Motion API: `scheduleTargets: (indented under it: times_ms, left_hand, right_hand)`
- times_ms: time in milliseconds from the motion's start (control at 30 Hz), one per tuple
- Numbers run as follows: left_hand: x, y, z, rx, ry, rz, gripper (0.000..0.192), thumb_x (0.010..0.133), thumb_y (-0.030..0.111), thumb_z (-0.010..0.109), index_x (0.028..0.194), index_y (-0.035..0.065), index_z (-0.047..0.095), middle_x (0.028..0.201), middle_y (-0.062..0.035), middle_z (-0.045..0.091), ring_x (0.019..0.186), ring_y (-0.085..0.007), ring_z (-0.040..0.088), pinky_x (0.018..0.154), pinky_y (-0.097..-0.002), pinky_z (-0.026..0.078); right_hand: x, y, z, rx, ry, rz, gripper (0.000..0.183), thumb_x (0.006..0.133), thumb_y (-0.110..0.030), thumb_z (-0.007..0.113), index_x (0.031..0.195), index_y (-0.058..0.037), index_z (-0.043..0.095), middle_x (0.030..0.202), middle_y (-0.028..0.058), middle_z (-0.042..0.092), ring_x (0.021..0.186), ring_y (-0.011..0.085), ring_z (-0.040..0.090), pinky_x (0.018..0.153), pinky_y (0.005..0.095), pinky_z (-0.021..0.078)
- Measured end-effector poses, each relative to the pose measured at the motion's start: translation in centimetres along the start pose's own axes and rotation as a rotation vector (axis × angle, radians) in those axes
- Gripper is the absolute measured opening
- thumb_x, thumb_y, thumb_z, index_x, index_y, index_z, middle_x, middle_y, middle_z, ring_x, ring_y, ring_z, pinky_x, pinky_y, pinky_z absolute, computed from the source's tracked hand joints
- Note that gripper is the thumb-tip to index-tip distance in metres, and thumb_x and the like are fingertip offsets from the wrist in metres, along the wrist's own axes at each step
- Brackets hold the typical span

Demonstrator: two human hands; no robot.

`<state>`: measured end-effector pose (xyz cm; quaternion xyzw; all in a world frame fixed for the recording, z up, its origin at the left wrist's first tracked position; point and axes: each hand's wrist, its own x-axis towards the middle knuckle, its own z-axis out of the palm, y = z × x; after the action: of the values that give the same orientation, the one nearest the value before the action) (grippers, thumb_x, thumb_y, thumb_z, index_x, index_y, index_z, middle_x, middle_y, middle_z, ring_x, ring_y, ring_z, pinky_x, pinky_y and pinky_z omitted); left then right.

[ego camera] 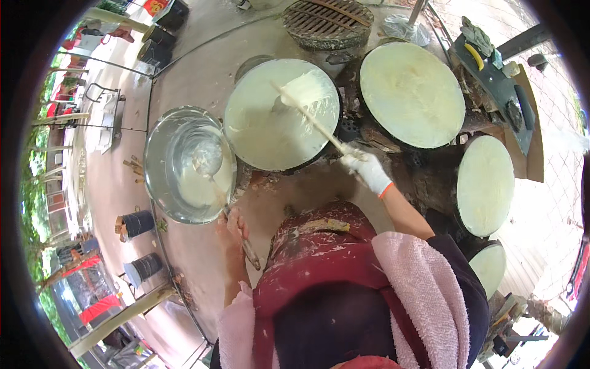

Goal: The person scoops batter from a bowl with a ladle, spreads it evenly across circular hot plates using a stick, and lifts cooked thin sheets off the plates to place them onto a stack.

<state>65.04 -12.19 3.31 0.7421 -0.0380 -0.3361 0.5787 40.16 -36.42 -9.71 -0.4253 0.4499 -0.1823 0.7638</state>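
My bare left hand (236, 226) grips the handle of a ladle (206, 159), whose bowl is over pale batter in a large metal basin (159, 191). My right hand (366, 169), in a white glove with an orange cuff, holds a long thin stick (318, 124). The stick reaches over a round griddle (258, 133) coated with pale batter, with a thicker, whiter patch (306, 90) near its far side. What the stick's far end touches is hard to tell. Another round griddle (412, 94) to the right bears an even pale layer.
Two more coated griddles (485, 187) (489, 267) stand at the right. A slatted round stand (327, 23) is beyond the griddles. A dark side table (502, 87) holds a yellow banana-shaped thing (474, 56) and a cloth (477, 37). Firewood (380, 139) lies between the griddles.
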Motion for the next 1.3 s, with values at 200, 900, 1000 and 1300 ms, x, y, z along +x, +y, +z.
scheduleTargets:
  times_ms: [200,900,1000,1300]
  left_hand:
    - [-0.6,0.2,0.6,0.077,-0.009,0.017,0.014,0.093,0.014,0.055,0.089,0.0014,0.051,0.062,0.0018,0.040,0.044,-0.0079,0.036,0.035,-0.0235,0.030]
    - [14.9,0.5,9.8,-0.057,-0.681,-0.267,0.014,0.088,0.013,0.049,0.074,0.0099,0.048,0.058,0.0006,0.044,0.043,-0.0122,0.040,0.042,-0.0280,0.031]
    - [13.7,-0.1,8.2,-0.062,-0.706,-0.481,0.014,0.089,0.014,0.048,0.076,0.0118,0.045,0.060,0.0007,0.044,0.045,-0.0118,0.039,0.046,-0.0289,0.032]
    - [13.1,2.7,4.1,-0.359,-0.724,-0.512,0.012,0.095,0.011,0.045,0.085,0.0070,0.048,0.062,0.0037,0.042,0.049,-0.0073,0.041,0.048,-0.0231,0.038]
  right_hand:
    - [-0.1,-2.3,-2.1,-0.216,-0.072,0.283,0.034,0.085,-0.028,0.068,0.116,-0.0146,0.063,0.071,-0.0068,0.055,0.053,0.0038,0.046,0.042,0.0204,0.0343]
    - [-5.1,9.0,9.2,0.028,0.252,-0.049,0.040,0.088,-0.006,0.063,0.126,0.0035,0.055,0.121,0.0049,0.059,0.105,0.0102,0.054,0.094,0.0228,0.0419]
    - [-5.2,7.2,13.4,0.217,0.243,0.133,0.036,0.089,-0.006,0.062,0.123,0.0040,0.057,0.112,0.0036,0.062,0.096,0.0074,0.054,0.088,0.0204,0.0425]
    - [-7.4,4.3,17.0,0.127,0.181,0.201,0.033,0.088,-0.022,0.066,0.119,-0.0107,0.063,0.063,-0.0049,0.053,0.040,0.0037,0.035,0.037,0.0231,0.0276]
